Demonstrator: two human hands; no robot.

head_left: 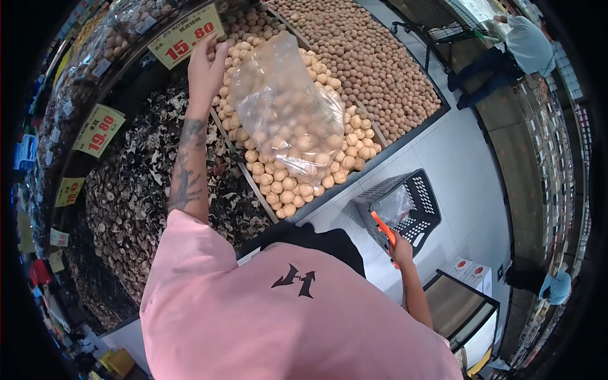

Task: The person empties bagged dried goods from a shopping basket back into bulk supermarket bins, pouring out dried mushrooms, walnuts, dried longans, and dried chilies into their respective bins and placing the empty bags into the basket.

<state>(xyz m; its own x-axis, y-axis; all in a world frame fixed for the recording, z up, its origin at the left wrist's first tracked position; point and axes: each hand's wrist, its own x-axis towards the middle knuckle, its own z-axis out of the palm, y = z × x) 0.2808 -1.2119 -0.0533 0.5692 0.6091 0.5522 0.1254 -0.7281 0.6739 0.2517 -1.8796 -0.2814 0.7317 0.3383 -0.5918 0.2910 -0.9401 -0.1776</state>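
Left hand (206, 71): fingers loosely bent at the lower right edge of a yellow rectangular price card (184, 39) printed "15.80" in red; a grip cannot be confirmed. Right hand (401, 249): closed around the orange plastic handle (384, 228) of a dark grey, perforated plastic basket (425, 195), with crumpled clear plastic (398, 204) inside. A wrinkled, glossy, translucent plastic bag (272, 88) lies over round tan nuts (362, 147).
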